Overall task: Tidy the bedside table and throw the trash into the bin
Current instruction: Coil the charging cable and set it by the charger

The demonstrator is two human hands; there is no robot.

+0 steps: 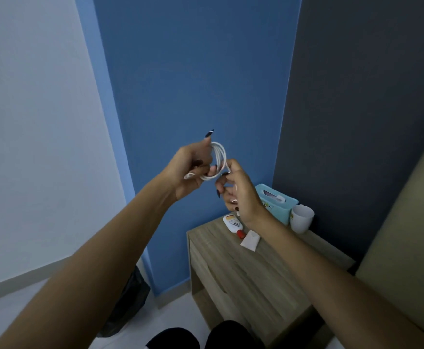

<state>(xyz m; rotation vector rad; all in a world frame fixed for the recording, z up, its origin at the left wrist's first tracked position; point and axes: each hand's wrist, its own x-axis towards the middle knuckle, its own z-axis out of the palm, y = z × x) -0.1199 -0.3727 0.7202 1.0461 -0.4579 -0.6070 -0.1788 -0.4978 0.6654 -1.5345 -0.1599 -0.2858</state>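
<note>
Head view, only one. Both hands are raised in front of the blue wall, above and to 10 o'clock of the bedside table (251,268). The left hand (188,170) has its fingers curled shut around a small coil of white cable (218,159), index finger pointing up past the loop. It likely acts as the form that keeps the loops together. The right hand (238,195) sits just at 4 o'clock of the coil, thumb and forefinger pinched on the cable's loose end, other fingers loosely bent. Probably winding or tucking the tail so the coil will not spring apart; the plug end is too small to make out.

On the tabletop, far corner: a white bottle with a red cap (233,225) lies on its side at about 12 o'clock. A white tube (250,241) lies just beside it at 4 o'clock, cannot tell if they touch. A teal tissue box (279,205) stands against the wall at 1 o'clock, partly behind the right wrist. A white cup (302,219) stands touching or nearly touching the box at 2 o'clock.

A black bin bag (130,303) sits on the floor at 9 o'clock of the table, mostly hidden by the left forearm.

Judgement: cable-tidying step is mid-way; bottle and tube not yet sorted.
</note>
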